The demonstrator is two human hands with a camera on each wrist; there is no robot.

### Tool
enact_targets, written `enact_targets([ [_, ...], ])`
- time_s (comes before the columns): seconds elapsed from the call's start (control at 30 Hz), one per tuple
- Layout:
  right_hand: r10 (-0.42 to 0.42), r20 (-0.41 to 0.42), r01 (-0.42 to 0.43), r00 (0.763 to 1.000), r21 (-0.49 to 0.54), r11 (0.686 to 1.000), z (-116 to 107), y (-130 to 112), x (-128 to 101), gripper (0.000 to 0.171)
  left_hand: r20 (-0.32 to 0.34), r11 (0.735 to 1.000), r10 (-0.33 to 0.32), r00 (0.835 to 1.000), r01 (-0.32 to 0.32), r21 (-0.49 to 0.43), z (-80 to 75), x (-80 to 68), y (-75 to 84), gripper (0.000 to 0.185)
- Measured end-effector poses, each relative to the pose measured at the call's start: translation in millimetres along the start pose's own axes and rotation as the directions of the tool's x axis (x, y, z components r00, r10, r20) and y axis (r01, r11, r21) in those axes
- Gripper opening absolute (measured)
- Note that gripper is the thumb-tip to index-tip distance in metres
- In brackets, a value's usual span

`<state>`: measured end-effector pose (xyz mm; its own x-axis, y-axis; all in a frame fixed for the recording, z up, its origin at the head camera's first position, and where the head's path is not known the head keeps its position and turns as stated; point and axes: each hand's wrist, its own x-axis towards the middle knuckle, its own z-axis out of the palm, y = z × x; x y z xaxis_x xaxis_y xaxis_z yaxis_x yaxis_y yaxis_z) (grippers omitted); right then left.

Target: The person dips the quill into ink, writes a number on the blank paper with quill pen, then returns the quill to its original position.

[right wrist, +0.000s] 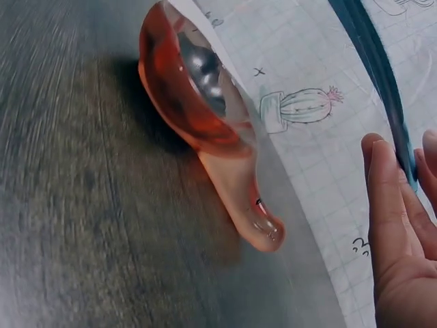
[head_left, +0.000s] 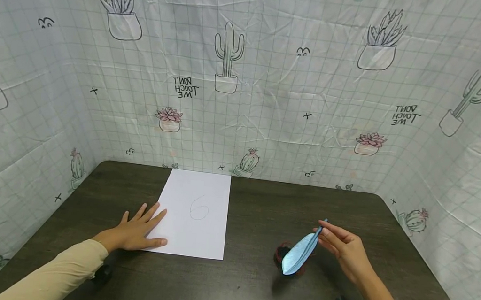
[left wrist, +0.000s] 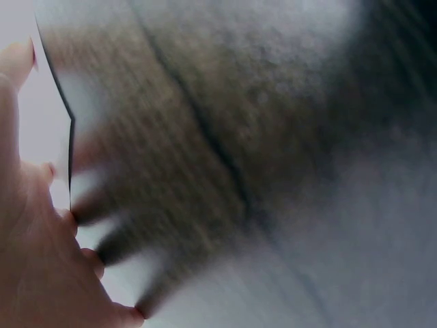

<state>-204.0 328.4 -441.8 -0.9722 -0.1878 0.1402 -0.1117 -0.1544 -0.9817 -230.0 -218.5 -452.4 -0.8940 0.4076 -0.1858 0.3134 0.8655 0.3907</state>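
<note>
Your left hand (head_left: 138, 234) lies spread flat on the white paper (head_left: 195, 214); at three o'clock, your right hand (head_left: 343, 247) pinches a blue feather quill (head_left: 300, 255) over the red ink pot (right wrist: 194, 89).

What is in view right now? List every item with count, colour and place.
sheet of paper: one, white with a faint pencilled loop, at the table's far left centre.
feather quill: one, light blue, in the air right of centre, feather end down over the dish.
dish: one, translucent red with a short handle, on the table under the quill.
table: one, dark wood grain.
backdrop cloth: one, pale grid with cactus drawings, around the table.
left hand: flat, fingers spread, on the paper's near left corner.
right hand: pinching the quill's shaft.
</note>
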Motion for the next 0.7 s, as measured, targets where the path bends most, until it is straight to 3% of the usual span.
enact_targets([
  [0.33,0.043,-0.015,-0.042,0.999,0.013,0.999,4.4,-4.7,0.8,0.031,-0.005,1.0,0.0,1.0,0.0,0.004,0.0,-0.3,-0.8,0.092],
  [0.57,0.085,0.019,-0.085,0.996,0.02,0.996,3.6,-7.9,0.3,0.023,-0.006,1.0,0.007,1.0,-0.007,-0.001,-1.3,-0.9,0.5,0.091],
  [0.7,0.141,0.05,-0.14,0.989,-0.02,0.99,1.5,-9.5,0.9,0.036,-0.002,1.0,0.005,1.0,-0.005,0.003,-1.7,-0.7,0.5,0.09],
])
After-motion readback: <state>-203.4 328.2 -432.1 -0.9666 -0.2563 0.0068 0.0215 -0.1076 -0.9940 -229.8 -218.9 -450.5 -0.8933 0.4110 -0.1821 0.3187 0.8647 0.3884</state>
